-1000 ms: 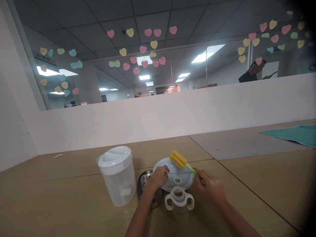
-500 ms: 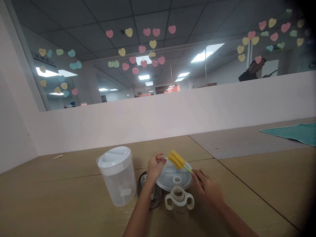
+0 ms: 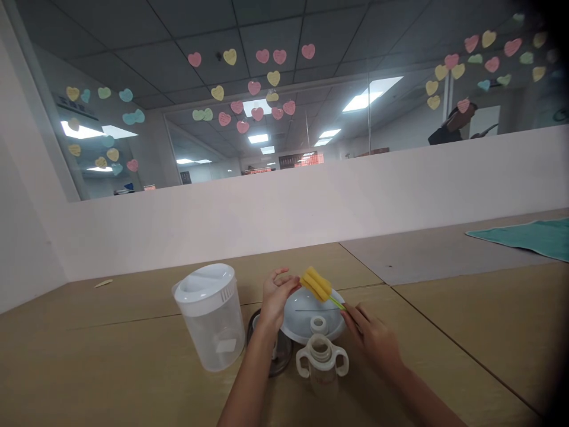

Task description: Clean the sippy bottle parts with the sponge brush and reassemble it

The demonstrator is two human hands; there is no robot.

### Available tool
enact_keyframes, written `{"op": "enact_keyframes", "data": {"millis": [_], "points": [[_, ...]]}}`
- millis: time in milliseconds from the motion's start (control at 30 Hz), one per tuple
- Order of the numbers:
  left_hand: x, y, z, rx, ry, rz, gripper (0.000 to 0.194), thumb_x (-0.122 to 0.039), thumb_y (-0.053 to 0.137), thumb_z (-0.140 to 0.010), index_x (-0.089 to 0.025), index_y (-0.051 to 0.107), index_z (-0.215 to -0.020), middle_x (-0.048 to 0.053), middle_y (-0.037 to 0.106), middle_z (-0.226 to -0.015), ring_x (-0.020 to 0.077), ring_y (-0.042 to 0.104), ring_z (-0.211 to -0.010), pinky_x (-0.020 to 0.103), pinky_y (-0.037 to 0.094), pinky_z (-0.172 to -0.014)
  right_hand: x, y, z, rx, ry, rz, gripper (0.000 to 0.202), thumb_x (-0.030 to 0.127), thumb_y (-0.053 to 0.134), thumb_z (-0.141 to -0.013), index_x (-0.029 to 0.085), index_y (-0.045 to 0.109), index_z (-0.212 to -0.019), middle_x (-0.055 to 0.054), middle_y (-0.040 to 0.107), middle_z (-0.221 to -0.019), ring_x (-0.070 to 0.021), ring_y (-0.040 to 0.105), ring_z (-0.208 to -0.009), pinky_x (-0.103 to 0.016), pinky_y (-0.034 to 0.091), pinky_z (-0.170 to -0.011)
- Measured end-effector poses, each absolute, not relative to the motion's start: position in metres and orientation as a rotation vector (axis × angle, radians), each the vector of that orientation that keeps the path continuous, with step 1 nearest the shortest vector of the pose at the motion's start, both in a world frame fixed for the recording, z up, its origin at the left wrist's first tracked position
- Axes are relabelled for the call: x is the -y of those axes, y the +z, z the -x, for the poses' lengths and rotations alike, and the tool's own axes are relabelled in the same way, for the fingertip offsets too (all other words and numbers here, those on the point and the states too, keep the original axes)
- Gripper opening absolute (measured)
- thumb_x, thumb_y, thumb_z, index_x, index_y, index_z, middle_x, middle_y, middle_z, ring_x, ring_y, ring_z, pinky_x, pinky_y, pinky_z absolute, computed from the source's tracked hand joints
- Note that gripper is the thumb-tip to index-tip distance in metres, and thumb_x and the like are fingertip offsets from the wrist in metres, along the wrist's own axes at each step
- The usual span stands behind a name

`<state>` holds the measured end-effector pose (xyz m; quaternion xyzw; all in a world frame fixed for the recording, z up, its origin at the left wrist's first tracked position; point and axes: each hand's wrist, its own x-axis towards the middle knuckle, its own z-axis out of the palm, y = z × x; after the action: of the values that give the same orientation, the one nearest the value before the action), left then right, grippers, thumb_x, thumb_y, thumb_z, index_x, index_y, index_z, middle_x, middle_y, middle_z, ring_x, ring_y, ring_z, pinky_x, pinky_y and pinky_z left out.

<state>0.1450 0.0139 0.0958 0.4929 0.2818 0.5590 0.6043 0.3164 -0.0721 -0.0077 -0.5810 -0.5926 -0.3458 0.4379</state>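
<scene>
My right hand (image 3: 373,335) is wrapped round the green handle of a sponge bottle brush (image 3: 316,283), its yellow head pointing up and to the left. My left hand (image 3: 278,296) is closed in a pinch at the tip of the yellow sponge; what lies between its fingertips is too small to make out. Under the brush sits a white bowl (image 3: 296,320). A clear baby bottle (image 3: 322,362) with two white handles stands upright and uncapped in front of it. Between bottle and bowl is a white ring-shaped collar (image 3: 319,324).
A translucent lidded pitcher (image 3: 211,320) stands to the left. Partly behind my left forearm is a dark round tray (image 3: 282,356) with something clear on it. A teal cloth (image 3: 528,237) lies far right. The wall (image 3: 267,213) with a window closes off the back.
My left hand has shifted slightly left and up, its fingertips now at the sponge tip. The brush has moved slightly left and up in my right hand.
</scene>
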Motion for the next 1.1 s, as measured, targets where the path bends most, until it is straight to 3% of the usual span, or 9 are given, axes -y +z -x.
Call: {"op": "enact_keyframes", "data": {"millis": [167, 333, 467, 600, 767, 967, 1100], "points": [[-0.016, 0.093, -0.147, -0.617, 1.345, -1.103, 0.049, -0.012, 0.077, -0.055, -0.017, 0.050, -0.095, -0.004, 0.058, -0.072, 0.0082, 0.061, -0.060, 0.024, 0.052, -0.067, 0.072, -0.006, -0.322, 1.485, -1.043, 1.415, 0.030, 0.032, 0.040, -0.091, 0.019, 0.067, -0.094, 0.000, 0.059, -0.062, -0.0057, 0.049, -0.046, -0.021, 0.029, -0.048], [-0.023, 0.086, -0.150, -0.657, 1.479, -1.131, 0.050, -0.015, 0.078, -0.053, -0.018, 0.050, -0.095, -0.008, 0.051, -0.070, 0.0068, 0.060, -0.055, 0.021, 0.050, -0.059, 0.071, 0.003, -0.345, 1.207, -1.009, 1.696, 0.033, 0.036, 0.040, -0.091, 0.018, 0.067, -0.089, 0.000, 0.061, -0.066, -0.0056, 0.046, -0.043, -0.024, 0.020, -0.042], [-0.023, 0.089, -0.149, -0.712, 1.558, -1.106, 0.046, -0.014, 0.078, -0.053, -0.016, 0.052, -0.091, -0.009, 0.049, -0.066, 0.0067, 0.060, -0.054, 0.020, 0.051, -0.059, 0.073, 0.003, -0.345, 1.133, -1.045, 1.547, 0.028, 0.034, 0.046, -0.089, 0.016, 0.067, -0.094, 0.001, 0.061, -0.065, -0.0047, 0.049, -0.049, -0.020, 0.027, -0.046], [-0.019, 0.094, -0.148, -0.715, 1.537, -1.055, 0.046, -0.011, 0.078, -0.052, -0.016, 0.052, -0.090, -0.010, 0.048, -0.062, 0.0056, 0.058, -0.052, 0.019, 0.050, -0.057, 0.075, -0.004, -0.330, 1.451, -1.082, 1.285, 0.021, 0.028, 0.053, -0.086, 0.023, 0.067, -0.100, 0.002, 0.061, -0.065, -0.0040, 0.052, -0.054, -0.018, 0.034, -0.057], [-0.018, 0.096, -0.149, -0.683, 1.538, -1.052, 0.048, -0.011, 0.078, -0.050, -0.017, 0.052, -0.089, -0.011, 0.044, -0.059, 0.0063, 0.058, -0.049, 0.021, 0.051, -0.056, 0.071, -0.003, -0.339, 1.229, -0.922, 1.574, 0.034, 0.035, 0.040, -0.091, 0.017, 0.069, -0.090, -0.001, 0.061, -0.066, -0.0060, 0.050, -0.047, -0.021, 0.027, -0.044], [-0.015, 0.097, -0.147, -0.680, 1.489, -1.067, 0.047, -0.012, 0.077, -0.050, -0.017, 0.051, -0.089, -0.011, 0.043, -0.060, 0.0059, 0.057, -0.048, 0.020, 0.050, -0.055, 0.072, -0.004, -0.335, 1.355, -1.005, 1.328, 0.024, 0.030, 0.049, -0.088, 0.018, 0.068, -0.097, 0.000, 0.062, -0.067, -0.0048, 0.053, -0.053, -0.017, 0.034, -0.053], [-0.011, 0.098, -0.147, -0.671, 1.465, -1.098, 0.047, -0.013, 0.076, -0.050, -0.018, 0.051, -0.090, -0.011, 0.041, -0.062, 0.0058, 0.056, -0.049, 0.020, 0.049, -0.055, 0.070, -0.007, -0.331, 1.345, -0.881, 1.470, 0.029, 0.033, 0.044, -0.089, 0.018, 0.068, -0.093, 0.000, 0.061, -0.065, -0.0063, 0.052, -0.049, -0.020, 0.030, -0.046]]}}
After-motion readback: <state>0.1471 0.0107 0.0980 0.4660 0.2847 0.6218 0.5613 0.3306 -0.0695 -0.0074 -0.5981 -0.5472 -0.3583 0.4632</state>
